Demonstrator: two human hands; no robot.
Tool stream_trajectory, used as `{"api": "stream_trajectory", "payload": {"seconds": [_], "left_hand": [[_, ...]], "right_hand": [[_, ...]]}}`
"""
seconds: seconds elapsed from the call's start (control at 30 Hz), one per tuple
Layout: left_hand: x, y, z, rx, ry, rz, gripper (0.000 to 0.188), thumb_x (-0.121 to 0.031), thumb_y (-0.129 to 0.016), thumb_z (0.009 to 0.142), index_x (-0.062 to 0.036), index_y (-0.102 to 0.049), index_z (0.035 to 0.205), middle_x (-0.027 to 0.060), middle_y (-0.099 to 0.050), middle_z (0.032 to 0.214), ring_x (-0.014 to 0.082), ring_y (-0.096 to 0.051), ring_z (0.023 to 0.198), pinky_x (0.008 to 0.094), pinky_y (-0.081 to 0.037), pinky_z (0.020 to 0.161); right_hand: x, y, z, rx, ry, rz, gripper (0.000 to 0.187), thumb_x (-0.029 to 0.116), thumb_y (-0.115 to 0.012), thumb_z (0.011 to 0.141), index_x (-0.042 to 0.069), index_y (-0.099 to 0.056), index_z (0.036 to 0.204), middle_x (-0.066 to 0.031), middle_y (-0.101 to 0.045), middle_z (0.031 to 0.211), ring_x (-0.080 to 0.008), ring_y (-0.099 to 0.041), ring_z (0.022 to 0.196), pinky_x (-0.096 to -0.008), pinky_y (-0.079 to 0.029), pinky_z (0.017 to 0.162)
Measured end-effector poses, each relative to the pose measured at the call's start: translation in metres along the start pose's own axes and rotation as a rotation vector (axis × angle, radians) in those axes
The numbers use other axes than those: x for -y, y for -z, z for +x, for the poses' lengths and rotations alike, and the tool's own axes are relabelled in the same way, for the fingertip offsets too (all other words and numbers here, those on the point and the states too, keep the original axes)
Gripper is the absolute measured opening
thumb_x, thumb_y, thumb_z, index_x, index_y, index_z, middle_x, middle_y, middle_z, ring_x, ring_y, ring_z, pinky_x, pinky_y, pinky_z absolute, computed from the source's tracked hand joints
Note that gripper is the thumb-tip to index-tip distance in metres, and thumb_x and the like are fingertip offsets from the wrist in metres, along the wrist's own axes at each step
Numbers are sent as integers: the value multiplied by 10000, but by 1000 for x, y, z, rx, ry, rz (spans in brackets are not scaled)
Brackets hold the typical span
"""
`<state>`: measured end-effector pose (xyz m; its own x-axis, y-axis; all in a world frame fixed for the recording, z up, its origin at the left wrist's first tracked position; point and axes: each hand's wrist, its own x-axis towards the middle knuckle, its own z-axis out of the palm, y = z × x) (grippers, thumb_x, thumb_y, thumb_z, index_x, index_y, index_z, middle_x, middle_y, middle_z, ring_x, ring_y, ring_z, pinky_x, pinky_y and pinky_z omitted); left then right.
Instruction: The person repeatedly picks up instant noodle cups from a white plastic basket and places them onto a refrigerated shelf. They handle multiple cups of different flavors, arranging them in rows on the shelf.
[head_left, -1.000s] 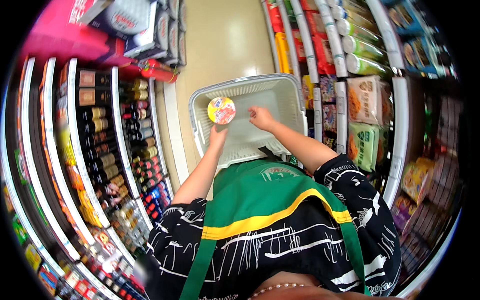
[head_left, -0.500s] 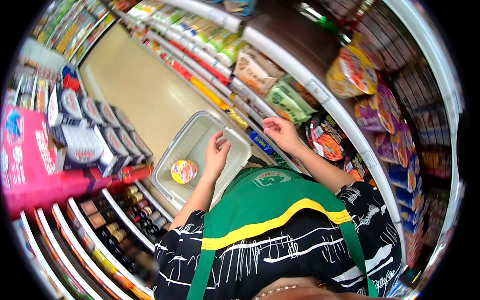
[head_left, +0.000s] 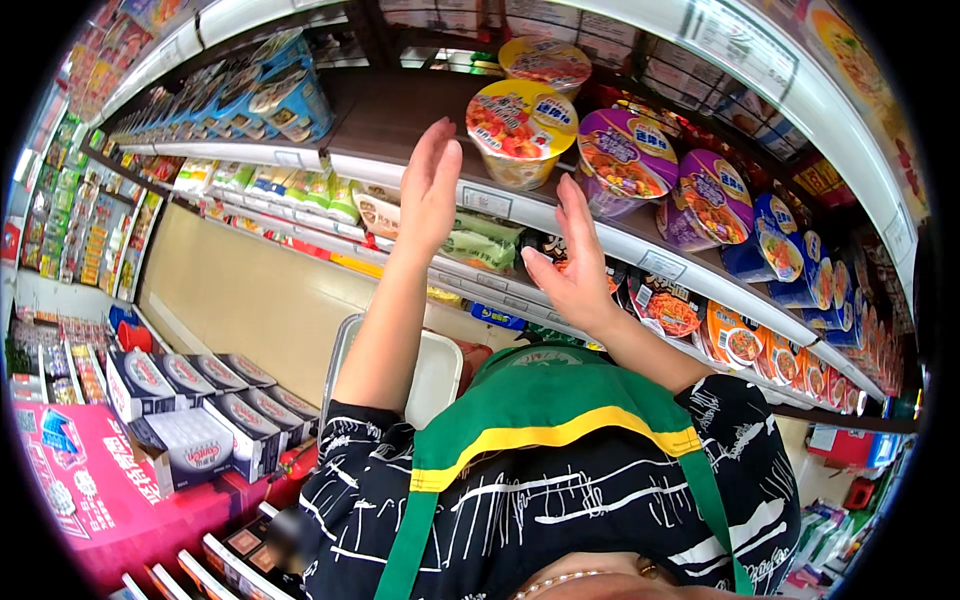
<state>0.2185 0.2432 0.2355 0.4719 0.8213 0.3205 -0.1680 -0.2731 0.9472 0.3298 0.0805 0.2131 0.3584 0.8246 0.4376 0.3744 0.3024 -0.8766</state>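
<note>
My left hand is raised in front of the shelf with its fingers stretched up, empty, just left of a yellow instant noodle cup. On the cup's other side, a little lower, my right hand is also open, palm facing the left one. Neither hand visibly touches the cup. A second yellow cup stands behind the first. To the right are two purple noodle cups. Down beyond my left forearm lies a pale plastic basket, mostly hidden by the arm and apron.
Blue cups line the shelf's left part; more blue cups stand at right. The white shelf edge runs below the hands. Noodle bowls and bags fill the lower shelf. Boxes are stacked on a pink display at left.
Both hands have risen from over the basket and lower shelf to the noodle cup shelf. The view has swung up toward that shelf. The cup inside the basket is now out of sight.
</note>
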Motion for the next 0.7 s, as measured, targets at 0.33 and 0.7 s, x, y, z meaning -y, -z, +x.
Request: {"api": "stream_trajectory", "payload": {"seconds": [0.33, 0.7], "left_hand": [[-4, -16, 28, 105, 184, -310, 515, -364, -417, 968, 8, -404, 1324, 100, -502, 1270, 167, -470, 1173, 316, -337, 1016], [-41, 17, -70, -106, -166, -311, 525, -135, -420, 943, 40, -228, 1399, 140, -360, 1386, 208, -375, 1268, 349, -296, 1048]], "right_hand": [[-8, -29, 29, -144, -38, 75, 859, 13, -603, 799, 2, -36, 1444, -143, -121, 1494, -253, -139, 1387, -402, -134, 1119], [40, -30, 19, 60, 228, 136, 752, 79, -608, 785, -60, -190, 1393, -220, -235, 1429, -320, -285, 1324, -392, -262, 1074]]}}
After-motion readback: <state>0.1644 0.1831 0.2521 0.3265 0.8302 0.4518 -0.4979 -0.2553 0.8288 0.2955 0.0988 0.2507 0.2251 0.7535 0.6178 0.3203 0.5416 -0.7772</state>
